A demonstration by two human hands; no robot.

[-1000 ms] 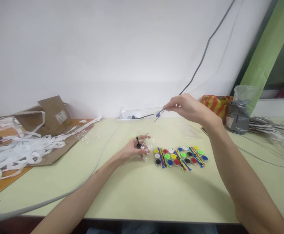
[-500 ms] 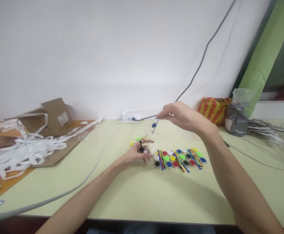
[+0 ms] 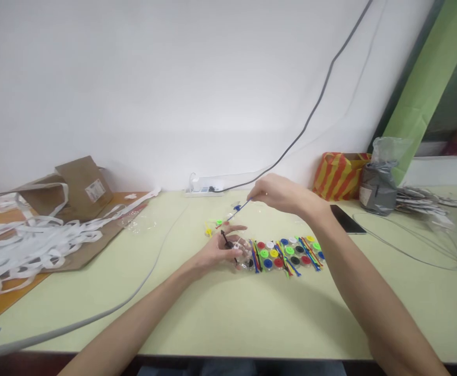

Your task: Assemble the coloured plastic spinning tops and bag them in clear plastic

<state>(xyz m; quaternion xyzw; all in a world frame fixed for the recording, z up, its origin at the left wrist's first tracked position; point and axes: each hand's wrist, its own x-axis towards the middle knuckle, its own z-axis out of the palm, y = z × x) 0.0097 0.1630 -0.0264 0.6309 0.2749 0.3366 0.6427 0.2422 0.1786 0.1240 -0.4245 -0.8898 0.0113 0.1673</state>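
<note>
Head view: right hand point(image 3: 279, 194) pinched on blue stick point(image 3: 241, 206); left hand point(image 3: 222, 250) closed on black stick point(image 3: 225, 239) beside pots point(image 3: 286, 253); I'd steady both wrists.

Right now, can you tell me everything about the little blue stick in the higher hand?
The blue stick is thin and straight, plastic by its look, with a small round blue knob at its lower end. The right hand pinches its upper end between the fingertips. It slants down to the left, in the air over the pale green table, just beyond the left hand, which holds a black stick. Nothing else seems to touch it.
</note>
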